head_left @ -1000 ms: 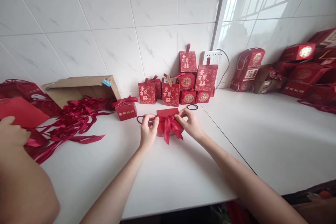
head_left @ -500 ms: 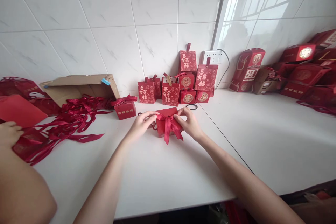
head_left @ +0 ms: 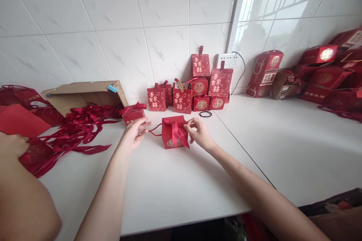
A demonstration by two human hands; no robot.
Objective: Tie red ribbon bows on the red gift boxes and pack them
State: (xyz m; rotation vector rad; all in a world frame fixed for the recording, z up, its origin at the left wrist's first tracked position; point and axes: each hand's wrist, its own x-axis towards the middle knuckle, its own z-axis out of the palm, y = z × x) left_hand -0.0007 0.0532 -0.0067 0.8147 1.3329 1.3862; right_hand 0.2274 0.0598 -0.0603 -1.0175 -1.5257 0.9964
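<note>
A red gift box (head_left: 166,135) with a gold emblem stands upright on the white table in front of me. A dark red ribbon bow (head_left: 175,130) is tied at its top, its tails hanging down the front. My right hand (head_left: 198,131) pinches the bow's right side between thumb and fingers. To the left of the box, my left hand (head_left: 134,133) is open with its fingers apart and nothing in it. A twisted red cord (head_left: 155,132) loops out of the box's left side, close to those fingertips. Just behind my left hand sits a smaller red box (head_left: 132,116) with a bow.
Several red boxes (head_left: 182,101) stand along the tiled wall, with a black ring (head_left: 205,114) before them. Loose ribbons (head_left: 87,128) spill from a cardboard box (head_left: 85,84) at left. Another person's arm (head_left: 22,192) reaches in there. More red boxes (head_left: 325,79) are piled at right.
My left hand has let go of the bow and moved left, away from the box. The box now shows its emblem front more fully. My right hand stays at the bow.
</note>
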